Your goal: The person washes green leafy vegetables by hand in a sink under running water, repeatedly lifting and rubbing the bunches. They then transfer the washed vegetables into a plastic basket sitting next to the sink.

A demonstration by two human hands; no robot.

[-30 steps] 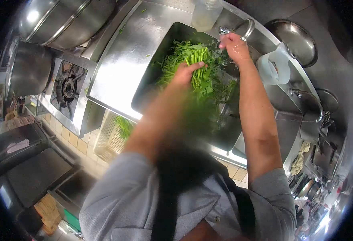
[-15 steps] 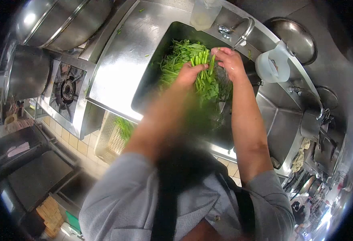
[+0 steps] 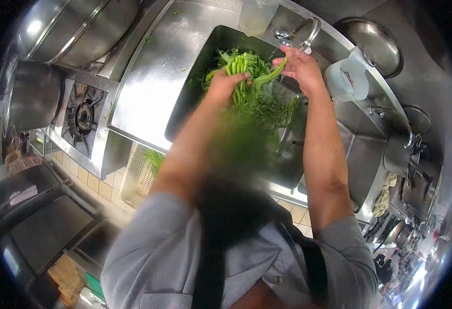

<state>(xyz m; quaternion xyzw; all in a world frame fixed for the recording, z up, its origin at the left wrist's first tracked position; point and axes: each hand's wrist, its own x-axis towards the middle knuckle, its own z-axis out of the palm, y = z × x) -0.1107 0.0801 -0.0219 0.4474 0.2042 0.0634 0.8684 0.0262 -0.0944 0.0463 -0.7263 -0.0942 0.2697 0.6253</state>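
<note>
My left hand [image 3: 227, 83] is closed around a bunch of leafy green vegetables [image 3: 240, 67], its pale green stems pointing up toward the top of the view. To its right, my right hand [image 3: 301, 67] has its palm turned up and holds the end of a single green stalk [image 3: 273, 74] between thumb and fingers. Both hands are over a dark sink basin [image 3: 184, 110], where more greens [image 3: 259, 103] lie beneath them in water. A blurred green mass hangs below the bunch, near my body.
A faucet [image 3: 313, 33] and a translucent pitcher [image 3: 258, 18] stand behind the basin. Another translucent container [image 3: 347, 80] is at the right. A steel counter [image 3: 156, 67], burner [image 3: 85, 116] and large pots are left. A basket [image 3: 137, 177] with greens sits below the counter.
My left hand has shifted left with the bunch. My right hand has moved up and right, drawing one stalk away from the bunch.
</note>
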